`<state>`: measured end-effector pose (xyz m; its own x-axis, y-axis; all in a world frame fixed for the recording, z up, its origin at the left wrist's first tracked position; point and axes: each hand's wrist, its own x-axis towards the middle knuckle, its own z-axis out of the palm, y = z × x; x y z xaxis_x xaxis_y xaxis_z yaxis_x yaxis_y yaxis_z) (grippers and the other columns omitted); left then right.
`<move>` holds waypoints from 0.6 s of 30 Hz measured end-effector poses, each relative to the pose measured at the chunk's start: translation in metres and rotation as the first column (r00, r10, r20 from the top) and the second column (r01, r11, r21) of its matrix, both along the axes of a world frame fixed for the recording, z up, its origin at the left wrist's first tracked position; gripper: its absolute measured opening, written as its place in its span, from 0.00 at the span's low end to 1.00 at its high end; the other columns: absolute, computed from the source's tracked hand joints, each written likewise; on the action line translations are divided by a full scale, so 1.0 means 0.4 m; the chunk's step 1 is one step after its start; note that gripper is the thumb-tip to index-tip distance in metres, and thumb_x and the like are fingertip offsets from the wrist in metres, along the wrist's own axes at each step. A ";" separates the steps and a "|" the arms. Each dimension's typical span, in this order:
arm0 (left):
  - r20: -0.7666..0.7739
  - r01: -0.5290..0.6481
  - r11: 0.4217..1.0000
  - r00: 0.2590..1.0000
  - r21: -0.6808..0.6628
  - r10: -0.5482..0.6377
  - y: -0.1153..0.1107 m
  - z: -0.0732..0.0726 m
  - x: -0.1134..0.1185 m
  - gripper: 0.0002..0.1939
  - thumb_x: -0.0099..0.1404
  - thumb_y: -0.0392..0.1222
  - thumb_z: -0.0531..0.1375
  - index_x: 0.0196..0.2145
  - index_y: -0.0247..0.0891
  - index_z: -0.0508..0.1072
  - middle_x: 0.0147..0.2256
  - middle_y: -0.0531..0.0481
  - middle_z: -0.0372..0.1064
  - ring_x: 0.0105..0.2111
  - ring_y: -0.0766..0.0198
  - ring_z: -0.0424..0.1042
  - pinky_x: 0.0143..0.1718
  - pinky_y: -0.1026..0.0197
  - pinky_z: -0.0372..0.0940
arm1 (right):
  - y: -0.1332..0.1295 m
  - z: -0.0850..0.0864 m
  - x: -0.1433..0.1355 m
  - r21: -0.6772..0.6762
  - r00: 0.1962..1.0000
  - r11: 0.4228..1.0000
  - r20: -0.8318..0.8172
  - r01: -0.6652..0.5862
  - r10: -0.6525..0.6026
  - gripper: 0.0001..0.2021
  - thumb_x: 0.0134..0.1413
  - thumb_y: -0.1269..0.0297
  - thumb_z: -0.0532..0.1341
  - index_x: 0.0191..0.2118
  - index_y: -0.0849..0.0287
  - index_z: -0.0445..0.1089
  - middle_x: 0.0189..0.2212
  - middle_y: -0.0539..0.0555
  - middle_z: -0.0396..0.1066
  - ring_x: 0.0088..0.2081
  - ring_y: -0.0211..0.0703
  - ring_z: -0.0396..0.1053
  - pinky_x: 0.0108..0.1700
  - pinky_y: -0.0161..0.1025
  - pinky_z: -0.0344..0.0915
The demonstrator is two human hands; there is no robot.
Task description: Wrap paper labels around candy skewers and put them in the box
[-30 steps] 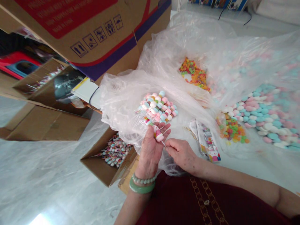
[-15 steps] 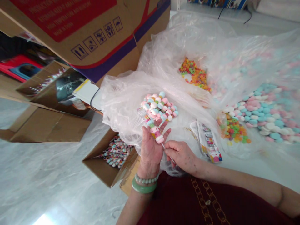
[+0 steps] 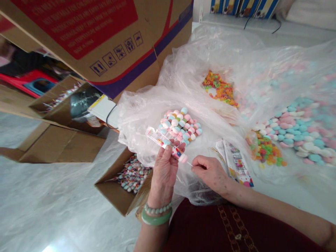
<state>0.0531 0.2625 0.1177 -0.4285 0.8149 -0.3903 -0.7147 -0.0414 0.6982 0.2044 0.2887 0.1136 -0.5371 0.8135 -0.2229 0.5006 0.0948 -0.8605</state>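
Just above the person's lap, a candy skewer point(image 3: 168, 145) in a clear sleeve lay slanted across the left hand point(image 3: 164, 171), its far end pointing up and left and its pink end toward the right hand point(image 3: 210, 171). The left hand's thumb and fingers were closed around the sleeved skewer near its middle. The right hand's thumb and forefinger were pinched shut on the thin stick point(image 3: 189, 163) that stuck out past the pink end, so both hands held the same piece. Two bracelets point(image 3: 156, 214), one of pale beads and one green, sat on the left wrist.

Just beyond the skewer, a small heap of pastel candies point(image 3: 181, 125) rested on crumpled clear plastic sheeting point(image 3: 210, 63). Printed wrappers point(image 3: 237, 162) lay near the right hand on that sheeting. Farther right were a cluster of small multicoloured ring candies point(image 3: 266, 150) and a wide spread of pink, blue and white candies point(image 3: 296, 129); another patch of orange ring candies point(image 3: 220, 89) showed farther back. Below the left hand stood an open small carton point(image 3: 118, 190) filled with finished skewers. A large cardboard box point(image 3: 105, 38) with red print loomed at the upper left, over a pale marble floor point(image 3: 52, 210).
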 end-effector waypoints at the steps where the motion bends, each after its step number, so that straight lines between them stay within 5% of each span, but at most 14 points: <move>1: 0.003 -0.007 1.000 1.000 0.003 0.007 0.001 -0.002 0.008 0.15 0.58 0.44 0.67 0.41 0.37 0.73 0.38 0.46 0.75 0.41 0.57 0.75 0.48 0.53 0.68 | -0.002 0.000 0.001 0.032 1.000 0.999 0.023 -0.014 0.013 0.07 0.50 0.70 0.57 0.23 0.58 0.63 0.19 0.45 0.60 0.24 0.36 0.58 0.28 0.34 0.50; 5: 0.002 -0.020 1.000 1.000 0.006 0.020 0.006 -0.009 0.041 0.14 0.57 0.45 0.67 0.39 0.37 0.74 0.39 0.47 0.74 0.40 0.58 0.74 0.47 0.54 0.68 | -0.007 -0.005 0.004 0.224 0.989 0.971 0.136 -0.087 0.057 0.08 0.54 0.70 0.56 0.25 0.58 0.64 0.22 0.49 0.65 0.26 0.38 0.60 0.31 0.36 0.51; 7: 0.009 -0.026 1.000 1.000 0.003 0.026 0.007 -0.011 0.051 0.14 0.57 0.45 0.67 0.40 0.37 0.73 0.38 0.47 0.74 0.40 0.59 0.74 0.47 0.55 0.67 | -0.006 -0.006 0.004 0.202 0.991 0.976 0.115 -0.085 0.062 0.08 0.55 0.70 0.55 0.25 0.58 0.64 0.23 0.50 0.65 0.27 0.39 0.61 0.31 0.36 0.52; 10: 0.022 -0.026 1.000 0.999 -0.001 0.026 0.008 -0.011 0.053 0.12 0.58 0.44 0.67 0.38 0.37 0.74 0.37 0.48 0.74 0.39 0.60 0.74 0.47 0.56 0.67 | 0.003 -0.005 0.004 -0.092 0.998 0.995 -0.064 -0.033 0.027 0.10 0.55 0.69 0.54 0.24 0.58 0.63 0.21 0.49 0.65 0.24 0.37 0.61 0.29 0.35 0.54; 13: 0.036 -0.015 1.000 0.999 -0.026 0.016 0.009 -0.012 0.039 0.09 0.59 0.43 0.65 0.34 0.35 0.73 0.35 0.48 0.73 0.36 0.61 0.75 0.45 0.56 0.68 | 0.014 0.000 0.006 -0.408 0.975 0.912 -0.218 -0.048 -0.046 0.10 0.54 0.66 0.54 0.24 0.57 0.63 0.20 0.48 0.66 0.18 0.33 0.57 0.23 0.33 0.52; 18: 0.080 -0.031 0.998 0.996 -0.054 0.035 0.011 -0.018 0.021 0.07 0.60 0.40 0.65 0.34 0.35 0.73 0.34 0.48 0.74 0.35 0.61 0.75 0.45 0.56 0.68 | 0.020 0.012 0.004 -0.610 0.936 0.787 -0.325 -0.096 -0.137 0.06 0.48 0.64 0.56 0.26 0.59 0.66 0.19 0.48 0.67 0.15 0.30 0.53 0.18 0.31 0.46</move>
<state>0.0614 0.2668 0.1106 -0.4204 0.7781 -0.4667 -0.7675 -0.0306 0.6403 0.2060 0.2967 0.1183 -0.6566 0.5794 -0.4829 0.1679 -0.5119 -0.8425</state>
